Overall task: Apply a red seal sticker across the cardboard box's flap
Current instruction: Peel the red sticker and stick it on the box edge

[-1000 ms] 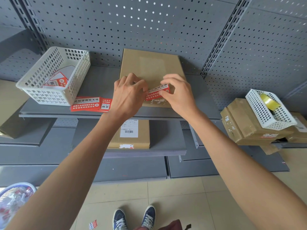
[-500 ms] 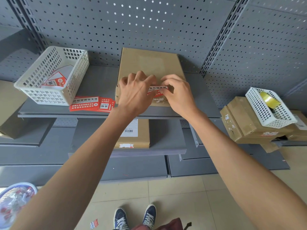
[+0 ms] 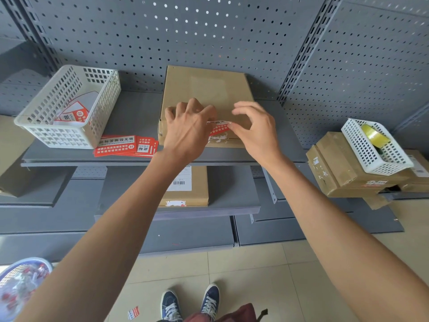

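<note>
Flat cardboard box [image 3: 204, 96] lies on the upper grey shelf [image 3: 137, 117], back edge against the pegboard wall [image 3: 209, 31]. Red seal sticker [image 3: 219, 129] sits at the box's near edge, between both hands, folded over the front flap; its top strip is white, the rest red with white print (text too small to read).

Left hand [image 3: 188, 129] lies on the box's near-left corner, fingers curled, thumb and forefinger pinching the sticker's left end. Right hand [image 3: 255, 131] touches the sticker's right end with its thumb tip; the other fingers are arched and spread above the box, gripping nothing. Cannot tell whether the sticker is fully stuck down.

Left of the box: a fan of spare red stickers [image 3: 126, 146] on the shelf, beside a white basket [image 3: 67, 105] with more sticker sheets inside. Lower shelf holds a second box [image 3: 185, 187] with a barcode label. Far right, another white basket with a yellow tape roll [image 3: 373, 134] sits on stacked cartons [image 3: 341, 166].
</note>
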The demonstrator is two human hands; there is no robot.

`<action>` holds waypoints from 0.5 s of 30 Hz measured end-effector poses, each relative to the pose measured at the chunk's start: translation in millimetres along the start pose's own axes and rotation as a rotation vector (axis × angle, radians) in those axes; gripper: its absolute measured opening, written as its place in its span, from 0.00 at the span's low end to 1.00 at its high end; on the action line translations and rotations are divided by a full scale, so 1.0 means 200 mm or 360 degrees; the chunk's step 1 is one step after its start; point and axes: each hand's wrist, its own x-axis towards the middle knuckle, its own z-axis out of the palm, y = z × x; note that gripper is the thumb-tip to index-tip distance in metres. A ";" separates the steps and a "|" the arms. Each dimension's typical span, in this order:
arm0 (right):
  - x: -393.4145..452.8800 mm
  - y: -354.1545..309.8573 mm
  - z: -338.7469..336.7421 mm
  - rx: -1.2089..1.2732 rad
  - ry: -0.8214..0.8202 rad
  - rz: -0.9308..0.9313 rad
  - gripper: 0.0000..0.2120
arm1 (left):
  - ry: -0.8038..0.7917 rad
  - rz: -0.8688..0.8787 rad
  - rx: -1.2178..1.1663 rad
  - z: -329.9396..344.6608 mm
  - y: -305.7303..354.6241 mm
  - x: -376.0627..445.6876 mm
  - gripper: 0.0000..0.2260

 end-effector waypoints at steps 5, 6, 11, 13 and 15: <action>-0.02 0.01 0.00 -0.0056 -0.0056 0.0019 0.01 | 0.0000 0.0004 0.0004 0.00 0.00 0.00 0.07; -0.02 0.01 0.00 -0.0047 -0.0055 0.0020 0.01 | -0.0002 0.0004 0.0005 0.00 0.00 0.00 0.07; -0.02 0.01 -0.01 -0.0018 -0.0100 -0.0012 0.02 | 0.0002 -0.0001 -0.0001 0.01 -0.01 0.00 0.09; -0.01 0.00 -0.01 0.0002 -0.0098 -0.0016 0.03 | 0.0011 -0.0007 -0.0012 0.01 -0.01 0.01 0.09; -0.01 0.00 -0.01 0.0016 -0.0089 -0.0020 0.03 | 0.0011 -0.0010 -0.0013 0.01 -0.01 0.01 0.09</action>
